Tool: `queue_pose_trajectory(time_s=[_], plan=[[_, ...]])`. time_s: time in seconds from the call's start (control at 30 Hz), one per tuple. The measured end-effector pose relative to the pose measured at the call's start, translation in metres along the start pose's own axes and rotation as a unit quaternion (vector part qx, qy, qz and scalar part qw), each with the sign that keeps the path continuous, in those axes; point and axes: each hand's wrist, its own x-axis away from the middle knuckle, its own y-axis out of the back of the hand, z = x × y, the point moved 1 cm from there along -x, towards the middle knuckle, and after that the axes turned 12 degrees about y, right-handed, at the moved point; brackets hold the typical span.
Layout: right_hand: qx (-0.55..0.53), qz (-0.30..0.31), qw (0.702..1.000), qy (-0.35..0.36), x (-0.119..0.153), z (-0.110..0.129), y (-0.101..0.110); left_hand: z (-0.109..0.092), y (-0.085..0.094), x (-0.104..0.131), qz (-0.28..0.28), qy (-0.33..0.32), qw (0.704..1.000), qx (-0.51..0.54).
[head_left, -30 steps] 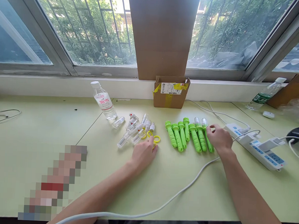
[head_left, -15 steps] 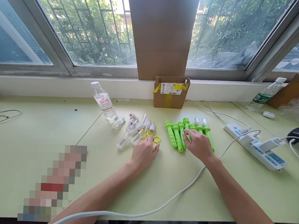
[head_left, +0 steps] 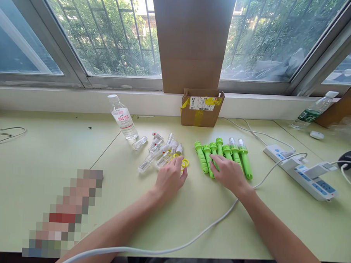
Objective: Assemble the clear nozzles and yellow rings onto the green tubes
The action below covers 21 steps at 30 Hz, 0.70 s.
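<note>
My left hand [head_left: 170, 176] rests at the near edge of a pile of clear plastic tubes [head_left: 147, 162]. Its fingers are extended over some yellow rings [head_left: 185, 163], with the thumb apart; the fingertips partly hide the rings. Farther right, my right hand [head_left: 230, 173] lies with fingers spread over a row of green ridged plastic handles [head_left: 201, 157]. It covers the lower parts of the middle ones, and whether it presses on them I cannot tell. Two handles at the right of the row carry clear caps [head_left: 241, 144].
A labelled water bottle [head_left: 123, 119] stands behind the tubes. At the back sits a small cardboard box [head_left: 198, 117]. On the right are a white power strip [head_left: 301, 174] and another bottle [head_left: 310, 112]. A white cable [head_left: 200, 233] crosses in front of both forearms.
My right hand has shifted slightly left and toward me over the green handles, uncovering more of the right-hand ones. My left hand stays almost in place by the yellow rings.
</note>
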Motion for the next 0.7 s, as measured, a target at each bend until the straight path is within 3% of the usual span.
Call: queue_pose_trajectory(time_s=[0.47,0.7], plan=[[0.041,-0.003,0.995,-0.09,-0.0007,0.0017,0.0025,-0.0007,-0.0003,0.0006,0.004,-0.01,1.0,0.0],[0.033,0.014,0.996,-0.085,0.0004,0.0002,0.0005,-0.0006,0.0005,0.0007,0.012,-0.029,0.999,-0.022]])
